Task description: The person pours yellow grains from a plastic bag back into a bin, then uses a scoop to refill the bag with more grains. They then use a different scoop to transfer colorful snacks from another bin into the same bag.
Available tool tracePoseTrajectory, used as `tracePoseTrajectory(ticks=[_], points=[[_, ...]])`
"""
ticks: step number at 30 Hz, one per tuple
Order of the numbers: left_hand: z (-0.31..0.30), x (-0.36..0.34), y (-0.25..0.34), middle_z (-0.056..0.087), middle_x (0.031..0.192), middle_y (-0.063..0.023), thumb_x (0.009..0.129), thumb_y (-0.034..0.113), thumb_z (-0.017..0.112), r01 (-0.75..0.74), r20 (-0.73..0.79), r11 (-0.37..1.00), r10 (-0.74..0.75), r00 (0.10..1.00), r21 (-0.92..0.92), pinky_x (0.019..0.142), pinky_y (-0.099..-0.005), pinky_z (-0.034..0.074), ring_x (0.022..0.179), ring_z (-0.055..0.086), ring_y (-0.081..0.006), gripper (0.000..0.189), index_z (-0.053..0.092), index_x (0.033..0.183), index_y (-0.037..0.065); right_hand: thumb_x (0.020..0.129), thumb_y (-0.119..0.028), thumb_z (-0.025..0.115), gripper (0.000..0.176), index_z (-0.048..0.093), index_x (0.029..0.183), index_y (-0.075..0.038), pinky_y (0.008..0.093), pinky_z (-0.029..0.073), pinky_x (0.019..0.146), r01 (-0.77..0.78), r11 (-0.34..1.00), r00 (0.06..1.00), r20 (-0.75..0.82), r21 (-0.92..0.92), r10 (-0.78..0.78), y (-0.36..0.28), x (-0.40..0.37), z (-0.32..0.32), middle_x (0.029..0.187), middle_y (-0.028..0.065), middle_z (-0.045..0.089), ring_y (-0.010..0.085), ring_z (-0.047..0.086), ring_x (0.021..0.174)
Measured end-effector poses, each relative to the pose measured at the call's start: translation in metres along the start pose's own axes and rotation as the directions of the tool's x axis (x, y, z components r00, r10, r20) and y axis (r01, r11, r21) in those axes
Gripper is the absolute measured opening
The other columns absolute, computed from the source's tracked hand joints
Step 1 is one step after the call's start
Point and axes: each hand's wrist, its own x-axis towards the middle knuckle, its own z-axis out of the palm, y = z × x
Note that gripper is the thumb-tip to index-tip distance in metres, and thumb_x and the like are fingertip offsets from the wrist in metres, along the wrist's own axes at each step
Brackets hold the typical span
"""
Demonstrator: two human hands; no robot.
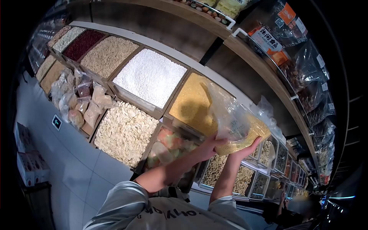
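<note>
A clear plastic bag of yellow grain (257, 132) is tilted over the right side of the bin of yellow grain (191, 99). My left hand (210, 147) grips the bag's near left side, its fingertips partly hidden by the plastic. From below, my right hand (247, 150) cups the filled end, with the thumb up along its side. The bag's loose, see-through upper part (226, 109) stretches toward the bin, and green print shows on it. A dark shadow lies on the grain.
A bin of white grains (150, 76) adjoins on the left. Pale flat pieces (124, 134) fill a lower bin, beside small packed bags (92, 103). Lidded clear boxes (264, 184) run to the right. A wooden shelf (264, 61) overhangs the back. Another person (291, 211) is at lower right.
</note>
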Motion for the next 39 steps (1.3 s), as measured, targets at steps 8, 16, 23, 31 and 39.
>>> tracePoseTrajectory(ticks=[8,16,23,31,39], points=[[0.015,0.002,0.016,0.056,0.136,-0.0092,0.092,0.013,0.069,-0.006,0.026,1.0,0.007,1.0,-0.017,0.108,-0.041,0.044,0.127,0.054,-0.0224,0.06,0.042,0.145,0.005,0.104,-0.053,0.042,0.065,0.042,0.147,-0.004,0.0483,0.041,0.109,0.018,1.0,1.0,-0.003,-0.01,-0.018,-0.009,0.014,0.016,0.143,0.0157,0.051,0.0342,0.051,0.127],[0.025,0.004,0.021,0.054,0.136,-0.0107,0.094,0.007,0.064,-0.029,0.027,1.0,0.029,0.999,0.003,0.105,-0.0414,0.048,0.128,0.054,-0.0238,0.058,0.038,0.146,0.006,0.104,-0.051,0.043,0.062,0.045,0.146,-0.005,0.0474,0.043,0.108,0.03,0.996,0.997,0.075,-0.087,-0.023,-0.013,0.026,0.024,0.142,0.0141,0.053,0.0325,0.053,0.126],[0.032,0.01,0.026,0.053,0.136,-0.0119,0.096,0.005,0.06,-0.065,0.008,0.997,0.066,0.998,-0.044,0.105,-0.0429,0.048,0.127,0.054,-0.0241,0.051,0.041,0.144,0.006,0.104,-0.052,0.044,0.061,0.048,0.143,-0.005,0.0473,0.046,0.104,-0.073,0.995,0.987,0.136,-0.065,0.081,-0.007,0.046,0.025,0.138,0.0144,0.056,0.0319,0.056,0.123],[0.03,0.025,0.023,0.055,0.134,-0.0115,0.094,0.003,0.063,-0.07,-0.046,0.992,0.066,0.997,-0.105,0.105,-0.0421,0.049,0.127,0.055,-0.0243,0.051,0.044,0.141,0.002,0.105,-0.05,0.043,0.06,0.049,0.142,-0.003,0.046,0.046,0.103,-0.135,0.983,0.978,0.143,-0.124,0.152,-0.004,0.069,0.03,0.137,0.0156,0.056,0.0323,0.056,0.121],[0.049,0.023,0.013,0.053,0.14,-0.0103,0.097,0.006,0.058,-0.052,-0.05,0.981,0.044,0.998,-0.185,0.105,-0.0514,0.046,0.131,0.051,-0.0273,0.049,0.042,0.144,0.008,0.105,-0.05,0.044,0.06,0.049,0.142,-0.003,0.0443,0.047,0.102,-0.107,0.975,0.974,0.175,-0.192,0.142,-0.02,0.072,0.05,0.135,0.0145,0.057,0.0305,0.057,0.119]])
